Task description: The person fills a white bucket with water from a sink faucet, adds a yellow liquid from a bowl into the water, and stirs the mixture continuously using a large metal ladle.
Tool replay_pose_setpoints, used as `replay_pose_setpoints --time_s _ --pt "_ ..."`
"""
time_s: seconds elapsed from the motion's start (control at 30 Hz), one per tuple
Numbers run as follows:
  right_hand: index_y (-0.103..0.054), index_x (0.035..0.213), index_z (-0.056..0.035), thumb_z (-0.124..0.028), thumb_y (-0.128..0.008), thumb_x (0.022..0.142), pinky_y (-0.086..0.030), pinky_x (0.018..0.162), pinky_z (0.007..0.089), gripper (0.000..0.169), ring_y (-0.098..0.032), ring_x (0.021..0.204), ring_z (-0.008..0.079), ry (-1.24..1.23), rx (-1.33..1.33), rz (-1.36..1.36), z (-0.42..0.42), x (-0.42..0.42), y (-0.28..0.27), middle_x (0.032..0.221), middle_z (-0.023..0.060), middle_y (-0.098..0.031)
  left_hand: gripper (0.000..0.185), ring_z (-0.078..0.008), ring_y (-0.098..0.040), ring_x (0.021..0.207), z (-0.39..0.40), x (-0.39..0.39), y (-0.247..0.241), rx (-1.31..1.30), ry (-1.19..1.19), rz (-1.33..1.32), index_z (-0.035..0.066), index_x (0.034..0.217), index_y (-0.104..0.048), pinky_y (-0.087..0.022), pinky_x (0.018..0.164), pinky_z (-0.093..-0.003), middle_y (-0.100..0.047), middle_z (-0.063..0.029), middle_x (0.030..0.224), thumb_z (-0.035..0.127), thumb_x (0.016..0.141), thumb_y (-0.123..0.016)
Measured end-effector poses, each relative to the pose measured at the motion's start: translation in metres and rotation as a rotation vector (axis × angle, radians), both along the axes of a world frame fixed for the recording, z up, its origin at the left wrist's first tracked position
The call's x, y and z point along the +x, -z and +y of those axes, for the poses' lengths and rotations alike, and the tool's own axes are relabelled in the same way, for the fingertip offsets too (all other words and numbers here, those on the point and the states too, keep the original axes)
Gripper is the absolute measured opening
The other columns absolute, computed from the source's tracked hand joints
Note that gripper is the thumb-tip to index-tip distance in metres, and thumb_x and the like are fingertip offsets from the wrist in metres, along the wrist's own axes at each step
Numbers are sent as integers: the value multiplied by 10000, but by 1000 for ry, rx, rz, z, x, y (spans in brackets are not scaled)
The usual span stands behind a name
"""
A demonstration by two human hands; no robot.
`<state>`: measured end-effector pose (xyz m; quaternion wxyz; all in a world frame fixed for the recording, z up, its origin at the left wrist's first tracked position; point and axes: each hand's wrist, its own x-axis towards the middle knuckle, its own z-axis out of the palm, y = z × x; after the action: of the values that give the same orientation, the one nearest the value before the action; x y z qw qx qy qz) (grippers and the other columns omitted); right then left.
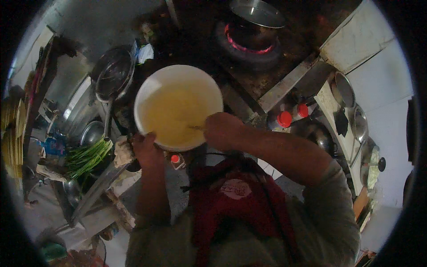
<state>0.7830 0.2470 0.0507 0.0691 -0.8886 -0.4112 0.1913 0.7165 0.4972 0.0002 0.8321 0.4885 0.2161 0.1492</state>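
A round white bowl (212,81) with yellow liquid (176,106) in it is straight ahead of me. My left hand (146,150) holds its near left rim. At the right side of the bowl my right hand (222,130) is closed on a thin utensil (196,127), whose far end reaches into the liquid; it is too blurred to tell its kind. Below the bowl stands a small container with a red lid (175,159).
A metal pan (258,15) stands over a glowing gas burner (248,46) at the top. Jars with red lids (284,119) are on the right. At left lie a wok-like pan (113,75) with a handle and a bunch of green stalks (88,157).
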Motion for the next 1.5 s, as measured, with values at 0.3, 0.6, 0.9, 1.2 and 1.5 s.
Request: replay_pose_setpoints --time_s 0.3,0.6,0.9,1.2,1.5 --pt "-704 846 2 -144 -599 814 -566 733 486 183 -695 869 363 -148 148 9 -12 60 -19 865 203 -689 515 -311 -599 1098 -34 12 -19 -14 -115 -173 -50 1256 -533 -465 960 -449 -618 -159 1186 169 814 -680" --pt "-636 1005 17 -152 -584 852 -578 734 478 234 -705 903 348 83 41 -46 23 103 -11 992 201 -689 458 -331 -560 1124 4 51 21 -23 -261 92 -10 1239 -498 -482 918 -514 -530 -185 1269 170 838 -625" --pt "-707 947 21 -182 -618 835 -581 750 451 248 -709 868 332 -73 -200 -28 51 114 -12 977 196 -706 592 -332 -552 1126 -30 55 -44 -30 -233 258 26 1382 -386 -505 894 -488 -499 -205 1304 148 870 -658" --pt "-738 941 -11 -235 -632 836 -570 759 423 269 -700 849 321 -265 -265 52 59 124 -18 890 185 -712 614 -373 -568 1136 -13 42 -26 -29 -144 253 0 1302 -428 -546 847 -498 -526 -194 1246 217 835 -761" --pt "-694 1029 8 -281 -545 919 -514 777 437 343 -678 868 317 101 54 265 30 137 -8 919 206 -688 550 -295 -561 1161 -27 40 -17 9 -126 44 -23 1312 -435 -505 950 -448 -543 -170 1266 166 875 -710"
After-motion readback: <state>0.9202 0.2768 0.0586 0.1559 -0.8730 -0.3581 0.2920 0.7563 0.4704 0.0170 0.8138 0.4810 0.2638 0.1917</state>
